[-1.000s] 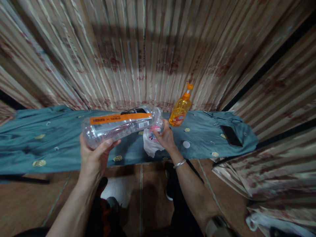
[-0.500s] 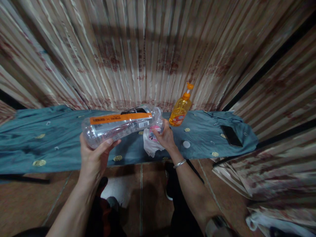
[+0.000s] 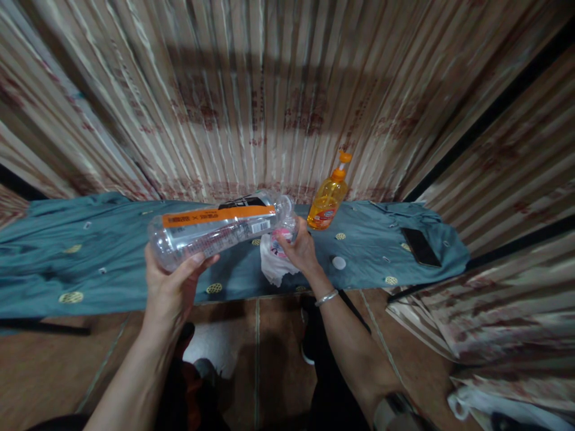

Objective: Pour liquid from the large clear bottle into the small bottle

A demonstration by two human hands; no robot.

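Observation:
My left hand (image 3: 173, 278) is wrapped round the base end of a large clear plastic bottle (image 3: 215, 230) with an orange and silver label. The bottle lies tilted nearly level, its neck pointing right. Just below that neck, my right hand (image 3: 302, 245) grips a small clear bottle (image 3: 282, 236) with a pink label; the two mouths are close together, and I cannot tell whether they touch. Under the small bottle is a crumpled white tissue (image 3: 275, 266). To the right stands a yellow-orange pump bottle (image 3: 324, 203), part full. A round white cap (image 3: 338, 263) lies near my right wrist.
A teal patterned cloth (image 3: 112, 257) covers the narrow table. A black phone (image 3: 421, 246) lies at its right end. Striped curtains (image 3: 287, 108) hang behind and at both sides, with dark poles (image 3: 494, 105) along them. Tiled floor shows below.
Almost nothing differs. The large bottle has shifted very slightly, and both hands keep their holds.

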